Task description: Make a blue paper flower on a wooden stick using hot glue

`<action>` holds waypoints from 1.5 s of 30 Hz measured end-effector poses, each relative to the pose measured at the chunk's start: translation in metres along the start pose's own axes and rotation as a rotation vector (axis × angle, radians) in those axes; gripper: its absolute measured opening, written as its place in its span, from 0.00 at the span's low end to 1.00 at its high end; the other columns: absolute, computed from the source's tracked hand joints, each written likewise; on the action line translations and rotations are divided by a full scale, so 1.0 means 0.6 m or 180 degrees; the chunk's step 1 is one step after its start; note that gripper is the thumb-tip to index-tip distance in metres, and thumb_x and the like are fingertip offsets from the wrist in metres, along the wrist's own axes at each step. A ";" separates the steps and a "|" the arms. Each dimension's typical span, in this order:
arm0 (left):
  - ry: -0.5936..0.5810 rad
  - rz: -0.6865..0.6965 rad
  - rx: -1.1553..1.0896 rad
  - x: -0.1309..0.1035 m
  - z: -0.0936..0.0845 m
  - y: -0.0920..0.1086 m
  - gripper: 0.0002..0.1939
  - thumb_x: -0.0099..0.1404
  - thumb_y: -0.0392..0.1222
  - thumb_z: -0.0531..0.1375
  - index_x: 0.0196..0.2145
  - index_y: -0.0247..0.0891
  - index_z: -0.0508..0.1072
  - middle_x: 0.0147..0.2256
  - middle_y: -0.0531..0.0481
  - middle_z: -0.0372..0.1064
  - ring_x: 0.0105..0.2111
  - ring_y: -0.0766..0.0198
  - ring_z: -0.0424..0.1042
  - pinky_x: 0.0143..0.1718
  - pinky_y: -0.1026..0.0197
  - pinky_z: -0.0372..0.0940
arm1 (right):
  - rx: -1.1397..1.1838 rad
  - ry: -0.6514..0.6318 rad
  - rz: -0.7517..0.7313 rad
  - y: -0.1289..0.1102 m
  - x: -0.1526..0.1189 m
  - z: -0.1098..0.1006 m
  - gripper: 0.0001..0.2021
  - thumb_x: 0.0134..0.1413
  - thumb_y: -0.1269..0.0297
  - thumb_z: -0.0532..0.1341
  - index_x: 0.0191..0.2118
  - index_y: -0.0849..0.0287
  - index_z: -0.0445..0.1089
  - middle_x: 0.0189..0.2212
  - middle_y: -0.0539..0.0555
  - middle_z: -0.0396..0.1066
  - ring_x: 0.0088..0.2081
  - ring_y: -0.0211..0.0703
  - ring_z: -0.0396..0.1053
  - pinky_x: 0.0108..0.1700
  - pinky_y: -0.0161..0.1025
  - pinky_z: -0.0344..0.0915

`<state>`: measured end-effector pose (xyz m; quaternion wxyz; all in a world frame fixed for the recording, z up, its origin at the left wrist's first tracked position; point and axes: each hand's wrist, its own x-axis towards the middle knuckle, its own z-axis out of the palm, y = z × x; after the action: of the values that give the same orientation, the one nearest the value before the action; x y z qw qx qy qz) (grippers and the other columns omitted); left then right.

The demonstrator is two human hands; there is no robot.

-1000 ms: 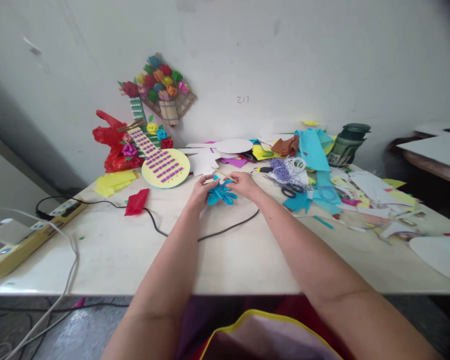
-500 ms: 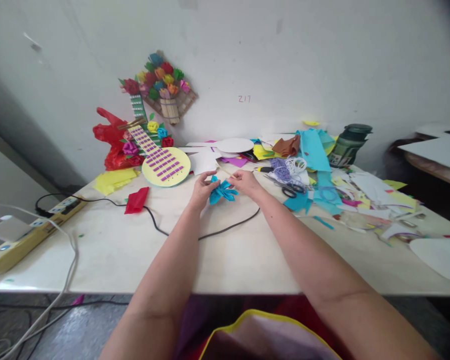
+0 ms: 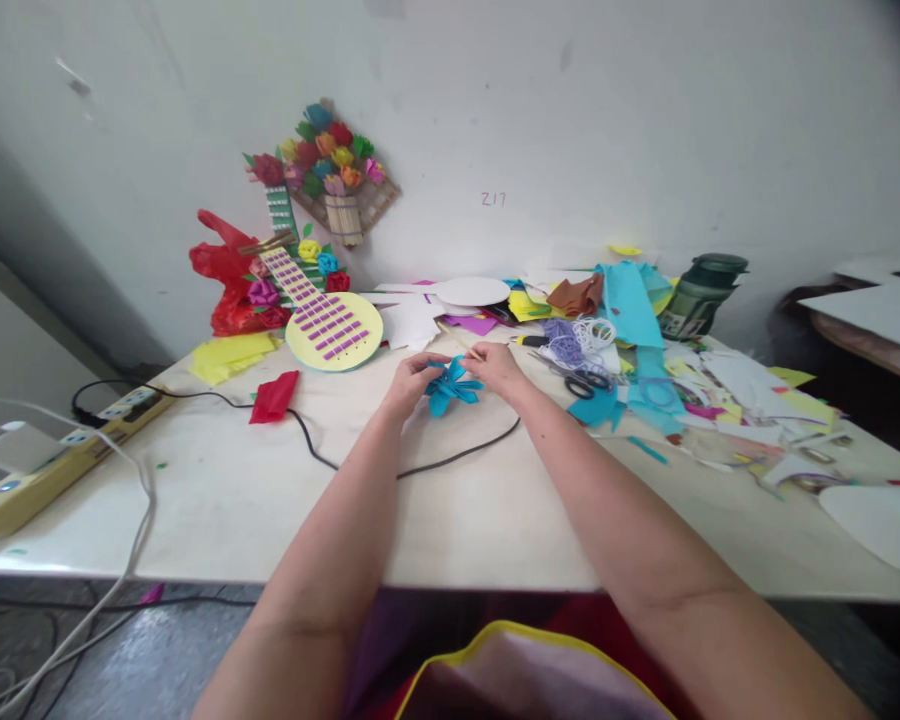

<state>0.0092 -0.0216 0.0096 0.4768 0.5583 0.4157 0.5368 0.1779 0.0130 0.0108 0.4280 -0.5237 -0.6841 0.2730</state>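
Observation:
A blue paper flower (image 3: 452, 389) with several spread petals hangs between my hands, above the table. My left hand (image 3: 414, 383) pinches it at its left side, thumb and fingers closed on the paper. In my right hand (image 3: 495, 368) is a thin wooden stick (image 3: 461, 342), slanting up and to the left past the flower. The right fingertips are close to the flower's petals; whether they touch it I cannot tell. A black cable (image 3: 465, 456) runs across the table below the flower.
A yellow guitar-shaped card (image 3: 334, 331) leans at the back left, near red paper (image 3: 274, 397) and yellow paper (image 3: 232, 358). Scissors (image 3: 586, 384), yarn (image 3: 566, 342), a dark green bottle (image 3: 701, 295) and paper scraps cover the right. A power strip (image 3: 67, 465) lies at far left.
The blue flower has turned in my left fingers and shifted slightly right, its petals now facing differently. My right hand stays beside it with the stick.

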 end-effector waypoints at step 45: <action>-0.0624 -0.0555 -0.0284 0.009 -0.009 -0.011 0.18 0.45 0.51 0.69 0.25 0.35 0.71 0.22 0.44 0.72 0.19 0.57 0.73 0.17 0.63 0.62 | -0.0843 0.0412 -0.1208 -0.031 -0.028 0.006 0.08 0.55 0.61 0.59 0.30 0.56 0.72 0.34 0.53 0.73 0.36 0.41 0.68 0.38 0.34 0.59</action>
<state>0.0049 -0.0142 0.0040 0.5843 0.5481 0.3897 0.4541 0.1672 -0.0083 0.0195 0.4421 -0.4537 -0.7713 0.0614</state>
